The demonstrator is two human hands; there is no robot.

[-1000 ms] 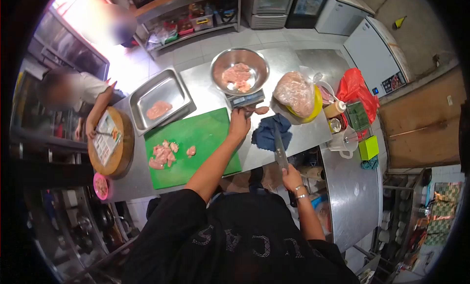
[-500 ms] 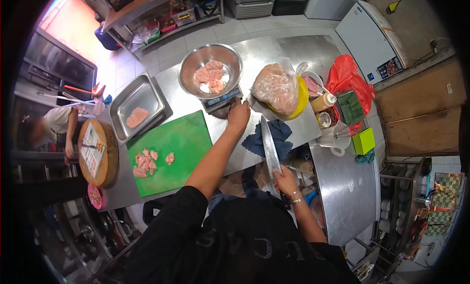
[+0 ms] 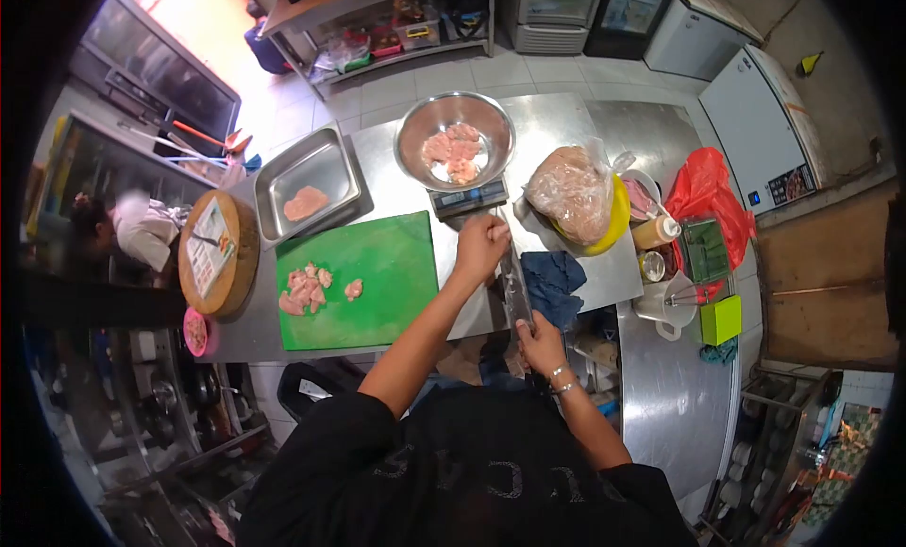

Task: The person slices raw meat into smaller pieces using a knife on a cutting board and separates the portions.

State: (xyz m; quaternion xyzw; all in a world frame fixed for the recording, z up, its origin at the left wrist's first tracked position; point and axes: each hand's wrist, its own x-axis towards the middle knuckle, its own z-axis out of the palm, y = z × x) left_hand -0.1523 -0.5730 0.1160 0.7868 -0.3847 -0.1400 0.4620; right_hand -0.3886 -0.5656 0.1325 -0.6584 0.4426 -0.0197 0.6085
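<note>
My right hand (image 3: 542, 344) is closed around the handle of a large kitchen knife (image 3: 515, 292), its blade pointing away from me over the table's near edge. My left hand (image 3: 481, 250) is curled closed beside the blade's far end; what its fingers hold, if anything, is hidden. Just beyond it stands a digital scale (image 3: 469, 198) bearing a steel bowl (image 3: 411, 155) with raw meat pieces (image 3: 453, 149) inside. To the right of the blade lies a dark blue cloth (image 3: 554, 287). On my left, cut meat pieces (image 3: 304, 290) rest on a green cutting board (image 3: 382, 273).
A steel tray (image 3: 274, 202) holds one meat slice. Farther left are a round wooden block (image 3: 247, 254) and a pink bowl (image 3: 195, 332). A bag of meat (image 3: 569, 196), a sauce bottle (image 3: 656, 232) and a jug (image 3: 665, 304) stand right. Another person bends at far left.
My left hand has come back from the scale toward the knife. The blade has turned to lie beside that hand, left of the cloth. The camera view has shifted.
</note>
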